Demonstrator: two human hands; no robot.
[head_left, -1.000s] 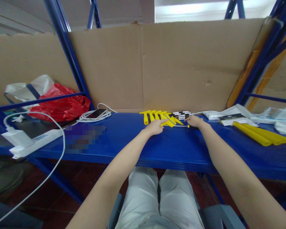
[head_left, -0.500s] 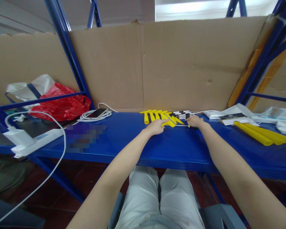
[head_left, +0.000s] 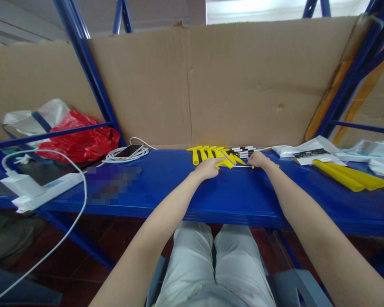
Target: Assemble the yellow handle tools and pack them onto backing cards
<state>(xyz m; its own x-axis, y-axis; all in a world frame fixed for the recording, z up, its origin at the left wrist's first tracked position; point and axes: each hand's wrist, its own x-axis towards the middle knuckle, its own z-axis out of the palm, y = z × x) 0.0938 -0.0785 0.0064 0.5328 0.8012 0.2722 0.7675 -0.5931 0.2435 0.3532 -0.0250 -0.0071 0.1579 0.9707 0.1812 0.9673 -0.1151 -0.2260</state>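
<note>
My left hand (head_left: 207,169) is closed on a yellow plastic piece (head_left: 225,162) above the blue shelf. A thin metal rod (head_left: 241,166) runs from that piece toward my right hand (head_left: 257,160), which is closed around a dark and yellow handle (head_left: 277,166) that looks like a screwdriver's. Behind my left hand, several yellow T-shaped pieces (head_left: 196,156) stand in a row, with black parts between them. Several white and black sticks (head_left: 243,149) lie just behind my right hand.
Two yellow tubes (head_left: 347,175) and plastic packets (head_left: 313,147) lie at the right. A phone (head_left: 132,151), coiled white cable (head_left: 115,157), power strip (head_left: 59,185) and red bag (head_left: 86,134) are at the left. Cardboard (head_left: 141,85) stands behind.
The view has shifted slightly. My right hand has turned a little on the handle, whose end now shows to the right of my wrist. My left hand keeps its hold.
</note>
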